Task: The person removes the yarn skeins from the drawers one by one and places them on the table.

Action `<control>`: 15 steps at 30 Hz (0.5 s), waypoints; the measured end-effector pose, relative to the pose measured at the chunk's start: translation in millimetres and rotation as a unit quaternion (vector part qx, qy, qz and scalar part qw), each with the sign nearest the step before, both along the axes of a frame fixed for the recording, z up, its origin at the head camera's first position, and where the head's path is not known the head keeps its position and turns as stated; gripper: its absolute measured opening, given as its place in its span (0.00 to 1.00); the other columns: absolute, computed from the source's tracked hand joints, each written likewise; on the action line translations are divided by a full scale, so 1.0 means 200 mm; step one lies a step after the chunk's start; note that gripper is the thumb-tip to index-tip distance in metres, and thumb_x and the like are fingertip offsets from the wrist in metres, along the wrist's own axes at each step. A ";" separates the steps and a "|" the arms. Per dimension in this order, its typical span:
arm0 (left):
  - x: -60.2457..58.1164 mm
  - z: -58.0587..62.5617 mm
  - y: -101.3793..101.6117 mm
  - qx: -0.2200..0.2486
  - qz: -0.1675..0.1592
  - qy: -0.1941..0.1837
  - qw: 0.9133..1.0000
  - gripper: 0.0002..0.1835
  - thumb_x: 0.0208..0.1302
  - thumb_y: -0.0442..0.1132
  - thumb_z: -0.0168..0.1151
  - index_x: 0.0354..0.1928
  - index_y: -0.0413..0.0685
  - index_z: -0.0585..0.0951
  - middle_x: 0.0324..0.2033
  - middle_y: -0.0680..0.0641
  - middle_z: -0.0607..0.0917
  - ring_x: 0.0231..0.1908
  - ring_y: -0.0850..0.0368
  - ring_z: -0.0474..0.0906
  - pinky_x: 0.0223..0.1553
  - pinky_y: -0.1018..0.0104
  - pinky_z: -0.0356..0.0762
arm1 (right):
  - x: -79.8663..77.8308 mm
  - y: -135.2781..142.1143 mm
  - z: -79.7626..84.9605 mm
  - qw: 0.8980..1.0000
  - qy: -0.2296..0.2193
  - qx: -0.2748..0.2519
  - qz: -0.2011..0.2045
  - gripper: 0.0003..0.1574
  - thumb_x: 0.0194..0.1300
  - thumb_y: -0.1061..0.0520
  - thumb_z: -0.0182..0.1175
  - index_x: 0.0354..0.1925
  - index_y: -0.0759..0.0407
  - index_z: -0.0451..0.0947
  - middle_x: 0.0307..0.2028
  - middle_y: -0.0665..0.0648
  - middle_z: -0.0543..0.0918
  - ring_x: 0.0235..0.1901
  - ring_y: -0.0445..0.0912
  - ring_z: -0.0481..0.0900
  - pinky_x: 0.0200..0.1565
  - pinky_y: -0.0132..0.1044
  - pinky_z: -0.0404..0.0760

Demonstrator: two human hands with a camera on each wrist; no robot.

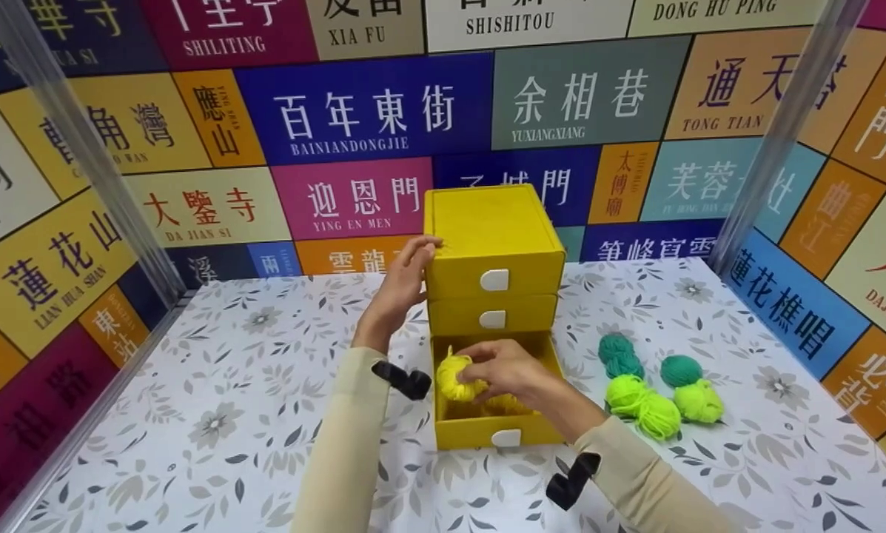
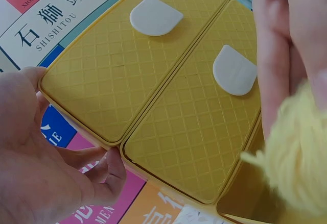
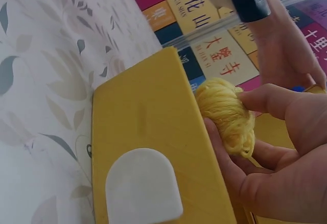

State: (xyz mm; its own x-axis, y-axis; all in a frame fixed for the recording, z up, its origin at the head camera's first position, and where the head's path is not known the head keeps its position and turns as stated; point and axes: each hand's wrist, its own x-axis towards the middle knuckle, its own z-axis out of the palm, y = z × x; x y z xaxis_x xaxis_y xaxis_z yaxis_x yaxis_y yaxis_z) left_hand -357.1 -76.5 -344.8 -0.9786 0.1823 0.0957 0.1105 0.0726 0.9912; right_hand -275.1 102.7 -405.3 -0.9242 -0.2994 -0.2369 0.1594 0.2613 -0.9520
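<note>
A yellow drawer cabinet [image 1: 498,222] with white tab handles stands on the table, its lowest drawer [image 1: 480,435] pulled out. My right hand [image 1: 513,374] pinches a yellow yarn ball [image 1: 457,379] between thumb and fingers, over the open drawer. In the right wrist view the yarn ball [image 3: 225,114] is close behind the yellow drawer front [image 3: 148,117]. More yellow yarn [image 1: 508,403] lies inside the drawer, partly hidden by my right hand. My left hand [image 1: 398,289] rests against the cabinet's left side, fingertips at its upper edge. The left wrist view shows the upper two drawers [image 2: 117,66] pushed in.
Right of the cabinet, dark green yarn balls [image 1: 620,355] and bright yellow-green yarn balls [image 1: 642,407] lie grouped on the flower-patterned tablecloth [image 1: 213,422]. Behind stands a wall of coloured signs [image 1: 368,104], with clear upright posts [image 1: 783,133] at both sides.
</note>
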 end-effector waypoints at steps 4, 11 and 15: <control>0.00 0.00 0.00 0.009 0.002 -0.002 1.000 0.17 0.80 0.52 0.43 0.61 0.58 0.73 0.63 0.42 0.74 0.64 0.42 0.74 0.66 0.38 0.69 | 0.03 0.03 0.01 1.000 0.006 -0.008 -0.009 0.26 0.60 0.63 0.66 0.58 0.67 0.78 0.47 0.62 0.83 0.34 0.46 0.83 0.39 0.40 0.88; -0.01 0.00 0.01 0.005 0.002 -0.008 1.000 0.16 0.80 0.52 0.43 0.61 0.60 0.73 0.64 0.44 0.73 0.66 0.42 0.72 0.68 0.36 0.66 | 0.06 0.12 0.02 1.000 0.008 0.007 -0.027 0.26 0.60 0.61 0.67 0.57 0.64 0.78 0.48 0.62 0.84 0.37 0.49 0.83 0.42 0.41 0.88; -0.01 0.00 0.00 0.007 0.002 -0.012 1.000 0.17 0.80 0.51 0.43 0.61 0.59 0.73 0.64 0.43 0.73 0.65 0.41 0.72 0.68 0.36 0.66 | 0.09 0.17 0.03 1.000 0.017 0.005 -0.022 0.26 0.61 0.60 0.67 0.58 0.64 0.77 0.48 0.62 0.84 0.38 0.49 0.83 0.43 0.42 0.88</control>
